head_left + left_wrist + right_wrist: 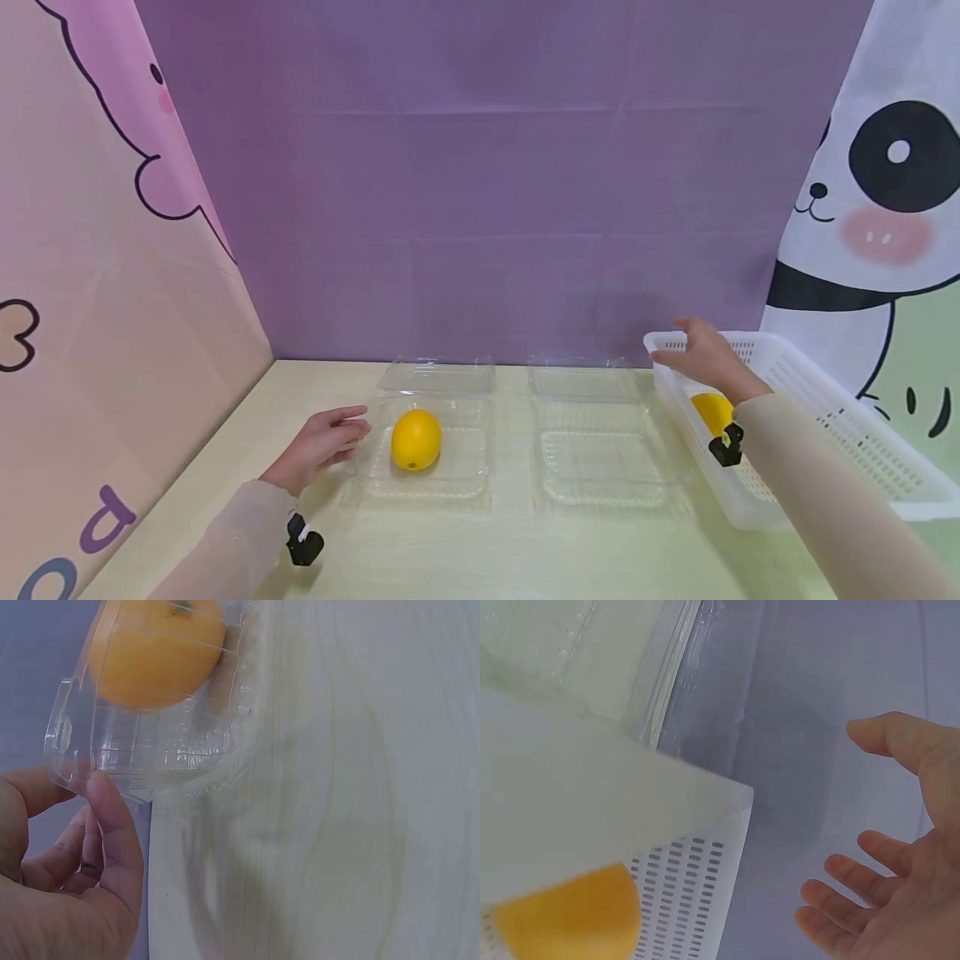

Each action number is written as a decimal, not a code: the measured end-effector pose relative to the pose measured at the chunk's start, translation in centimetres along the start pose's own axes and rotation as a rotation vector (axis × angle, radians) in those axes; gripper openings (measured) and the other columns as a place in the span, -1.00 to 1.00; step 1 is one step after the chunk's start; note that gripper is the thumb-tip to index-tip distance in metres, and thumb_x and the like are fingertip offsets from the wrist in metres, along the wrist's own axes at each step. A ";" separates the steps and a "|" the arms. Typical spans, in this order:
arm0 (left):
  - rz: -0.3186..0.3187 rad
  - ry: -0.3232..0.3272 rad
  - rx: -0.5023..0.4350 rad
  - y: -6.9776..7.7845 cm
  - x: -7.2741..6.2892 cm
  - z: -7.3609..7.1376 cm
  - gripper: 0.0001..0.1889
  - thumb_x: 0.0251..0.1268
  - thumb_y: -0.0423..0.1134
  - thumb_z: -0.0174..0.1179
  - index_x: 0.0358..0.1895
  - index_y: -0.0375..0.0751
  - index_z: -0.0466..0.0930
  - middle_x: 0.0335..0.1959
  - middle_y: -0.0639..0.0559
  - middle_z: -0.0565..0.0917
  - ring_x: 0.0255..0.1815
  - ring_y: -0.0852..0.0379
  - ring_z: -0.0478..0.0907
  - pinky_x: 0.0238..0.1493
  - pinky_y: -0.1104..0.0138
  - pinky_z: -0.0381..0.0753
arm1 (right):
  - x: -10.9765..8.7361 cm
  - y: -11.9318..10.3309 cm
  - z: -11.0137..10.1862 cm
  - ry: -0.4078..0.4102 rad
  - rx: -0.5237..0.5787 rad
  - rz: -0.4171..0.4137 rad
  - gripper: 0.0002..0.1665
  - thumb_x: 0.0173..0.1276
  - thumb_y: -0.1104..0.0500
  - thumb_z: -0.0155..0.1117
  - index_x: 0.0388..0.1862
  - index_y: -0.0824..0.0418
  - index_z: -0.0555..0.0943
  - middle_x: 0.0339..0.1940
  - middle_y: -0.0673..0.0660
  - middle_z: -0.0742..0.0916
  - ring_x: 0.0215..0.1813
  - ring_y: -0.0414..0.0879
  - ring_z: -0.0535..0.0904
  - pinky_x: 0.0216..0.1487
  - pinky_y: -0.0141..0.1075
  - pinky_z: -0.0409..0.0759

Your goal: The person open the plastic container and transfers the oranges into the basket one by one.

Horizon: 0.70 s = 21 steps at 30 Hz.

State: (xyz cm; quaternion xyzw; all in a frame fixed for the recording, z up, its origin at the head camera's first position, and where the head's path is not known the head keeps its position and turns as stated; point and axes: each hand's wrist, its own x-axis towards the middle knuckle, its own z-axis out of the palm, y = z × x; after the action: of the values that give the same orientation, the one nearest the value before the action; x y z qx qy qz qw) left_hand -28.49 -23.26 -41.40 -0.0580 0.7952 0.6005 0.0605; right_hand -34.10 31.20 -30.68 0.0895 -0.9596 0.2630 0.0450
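Note:
A round orange-yellow fruit (pixel 416 440) with a small green stem mark sits in the left clear plastic container (pixel 467 475). Thumb and forefinger tips of my left hand (pixel 324 442) pinch that container's rim corner, as the left wrist view shows; the other fingers curl loosely below. Over the far left corner of a white perforated basket (pixel 832 417) is my right hand (pixel 703 357), thumb apart and fingers slightly bent, holding nothing. Beneath the right forearm, a second orange-yellow fruit (pixel 708 410) lies in the basket, partly hidden by the sleeve and wrist camera.
To the right of the left container stands another clear plastic container (pixel 600 462). Both have raised lids at the back. A purple cloth (pixel 480 183) hangs behind the pale wooden table (pixel 510 558), with printed cloths at both sides.

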 end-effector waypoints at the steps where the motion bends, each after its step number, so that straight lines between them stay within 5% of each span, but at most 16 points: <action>1: 0.002 0.000 -0.001 0.0 0.0 0.0 -0.40 0.47 -0.27 0.16 0.47 -0.42 0.24 0.19 -0.27 0.54 0.11 -0.15 0.51 -0.04 0.28 0.65 | 0.0 -0.1 0.1 0.002 -0.001 -0.005 0.00 0.42 -0.02 0.28 0.48 0.62 0.07 0.43 0.62 0.22 0.41 0.51 0.14 0.35 0.36 0.19; 21: -0.007 0.014 0.002 -0.1 -0.1 0.1 -0.41 0.47 -0.26 0.16 0.46 -0.40 0.26 0.19 -0.27 0.55 0.10 -0.14 0.51 -0.05 0.30 0.65 | 0.3 -4.0 1.7 0.050 0.004 -0.144 -0.02 0.38 0.02 0.34 0.46 0.62 0.12 0.42 0.58 0.29 0.40 0.44 0.20 0.38 0.26 0.21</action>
State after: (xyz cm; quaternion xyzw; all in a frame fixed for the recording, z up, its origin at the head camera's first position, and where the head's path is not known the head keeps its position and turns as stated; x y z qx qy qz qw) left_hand -28.38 -23.15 -41.48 -0.0650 0.7960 0.5991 0.0572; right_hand -33.67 26.87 -30.09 0.1518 -0.9488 0.2629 0.0877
